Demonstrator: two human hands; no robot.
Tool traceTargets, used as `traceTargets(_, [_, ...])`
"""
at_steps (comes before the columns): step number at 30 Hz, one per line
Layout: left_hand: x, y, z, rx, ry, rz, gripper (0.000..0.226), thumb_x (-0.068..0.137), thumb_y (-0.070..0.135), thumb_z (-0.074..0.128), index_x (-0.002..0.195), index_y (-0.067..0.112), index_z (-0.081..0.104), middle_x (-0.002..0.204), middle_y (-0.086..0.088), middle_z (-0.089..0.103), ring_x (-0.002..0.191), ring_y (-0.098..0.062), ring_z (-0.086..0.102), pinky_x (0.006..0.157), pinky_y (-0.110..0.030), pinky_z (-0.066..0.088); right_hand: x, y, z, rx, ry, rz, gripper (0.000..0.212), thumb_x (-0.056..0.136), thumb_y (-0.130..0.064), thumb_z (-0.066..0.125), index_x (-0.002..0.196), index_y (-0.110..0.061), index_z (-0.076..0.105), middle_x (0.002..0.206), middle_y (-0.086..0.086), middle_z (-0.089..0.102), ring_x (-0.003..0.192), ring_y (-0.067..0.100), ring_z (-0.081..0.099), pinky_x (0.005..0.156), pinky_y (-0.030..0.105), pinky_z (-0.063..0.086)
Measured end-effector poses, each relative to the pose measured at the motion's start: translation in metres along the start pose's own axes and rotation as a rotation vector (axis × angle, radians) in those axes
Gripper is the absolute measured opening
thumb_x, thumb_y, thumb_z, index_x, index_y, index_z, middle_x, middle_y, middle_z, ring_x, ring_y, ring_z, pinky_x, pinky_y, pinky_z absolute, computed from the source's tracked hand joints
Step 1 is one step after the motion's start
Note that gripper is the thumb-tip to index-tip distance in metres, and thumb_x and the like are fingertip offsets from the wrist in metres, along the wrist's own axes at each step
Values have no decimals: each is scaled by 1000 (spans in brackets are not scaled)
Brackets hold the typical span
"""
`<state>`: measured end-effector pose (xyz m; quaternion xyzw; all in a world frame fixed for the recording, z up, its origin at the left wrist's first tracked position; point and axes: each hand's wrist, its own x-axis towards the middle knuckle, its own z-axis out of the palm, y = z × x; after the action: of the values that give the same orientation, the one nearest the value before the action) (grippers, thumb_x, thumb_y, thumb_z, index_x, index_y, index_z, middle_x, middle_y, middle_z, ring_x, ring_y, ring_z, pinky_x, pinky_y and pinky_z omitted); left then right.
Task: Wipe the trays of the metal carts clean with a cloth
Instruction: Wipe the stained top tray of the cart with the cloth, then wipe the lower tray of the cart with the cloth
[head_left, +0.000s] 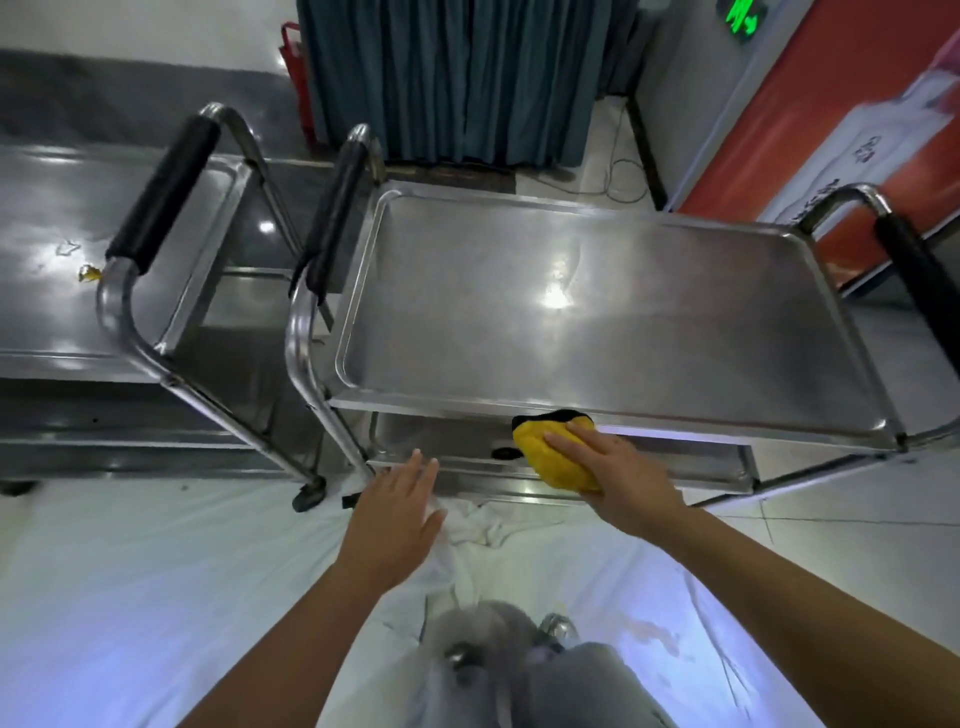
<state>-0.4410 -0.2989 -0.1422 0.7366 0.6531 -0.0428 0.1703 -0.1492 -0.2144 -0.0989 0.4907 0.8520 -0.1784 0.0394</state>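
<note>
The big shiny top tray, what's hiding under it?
Under the top tray sits a lower tray. The right hand presses a yellow cloth onto it. Most of that lower tray is covered from view.

A yellow cloth (558, 457) with a black edge sits at 6 o'clock of a silver metal tray (597, 312). Black grips (163, 192) cover silver cart handles. Teal curtain (467, 78) at 12 o'clock; orange-red wall (810, 130) at 2 o'clock.
</note>
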Motion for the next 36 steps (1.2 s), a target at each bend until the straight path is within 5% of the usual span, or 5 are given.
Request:
traceTargets(13, [-3, 31, 35, -2, -78, 64, 67, 99, 50, 28, 153, 21, -1, 162, -2, 3, 148, -16, 7, 120, -35, 9, -36, 27, 19, 312, -135, 52, 71, 85, -32, 71, 145, -38, 34, 145, -7, 44, 121, 20, 53, 88, 28, 46])
traceTargets(16, [9, 36, 66, 5, -65, 9, 67, 100, 50, 25, 153, 20, 0, 162, -2, 3, 148, -16, 6, 120, -35, 8, -43, 57, 53, 370, -73, 122, 71, 84, -33, 72, 144, -41, 35, 141, -9, 48, 109, 20, 59, 76, 23, 45])
traceTargets(23, [87, 37, 182, 124, -43, 3, 68, 99, 52, 23, 153, 17, 4, 162, -4, 4, 148, -20, 7, 120, -40, 5, -3, 145, 176, 501, 186, 223, 55, 87, -31, 68, 138, -30, 48, 133, -2, 59, 114, 24, 60, 90, 32, 49])
traceTargets(29, [206, 2, 249, 170, 312, 12, 66, 96, 48, 29, 144, 4, 39, 154, -19, 28, 146, -33, 17, 119, -47, 15, 73, 212, 261, 319, 240, 67, 66, 81, -23, 76, 141, -24, 47, 140, 3, 53, 127, 27, 50, 101, 33, 40])
traceTargets(36, [274, -34, 298, 92, 534, -53, 88, 86, 66, 11, 150, 7, 24, 159, -14, 15, 149, -25, 3, 121, -41, 2, 134, 200, 328, -93, 361, -132, 85, 76, -82, 39, 146, -32, 38, 150, 8, 40, 133, 43, 38, 105, 56, 34])
